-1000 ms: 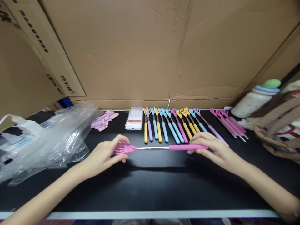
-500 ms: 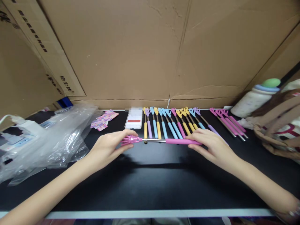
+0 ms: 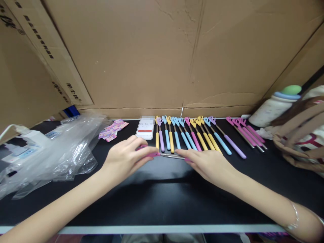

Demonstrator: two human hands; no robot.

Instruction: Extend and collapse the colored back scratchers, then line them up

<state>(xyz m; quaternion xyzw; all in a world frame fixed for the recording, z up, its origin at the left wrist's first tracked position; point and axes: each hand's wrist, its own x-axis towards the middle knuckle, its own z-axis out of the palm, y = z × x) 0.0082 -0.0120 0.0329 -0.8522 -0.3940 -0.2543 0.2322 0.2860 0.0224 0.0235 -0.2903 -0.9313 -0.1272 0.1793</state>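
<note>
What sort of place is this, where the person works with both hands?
Most likely a makeshift sorting or packing bench: a row of colourful back scratchers, a heap of clear plastic bags, and a black table with cardboard behind it.

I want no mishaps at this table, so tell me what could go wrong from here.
1. The pink plastic back scratcher with a silver metal rod is held between the left hand and right hand; a slip could drop it on the black tabletop.
2. Both hands work close to the row of multicoloured, claw-headed scratchers, so a bump might skew it.
3. The left hand could nudge the white rectangular phone nearby.
</note>
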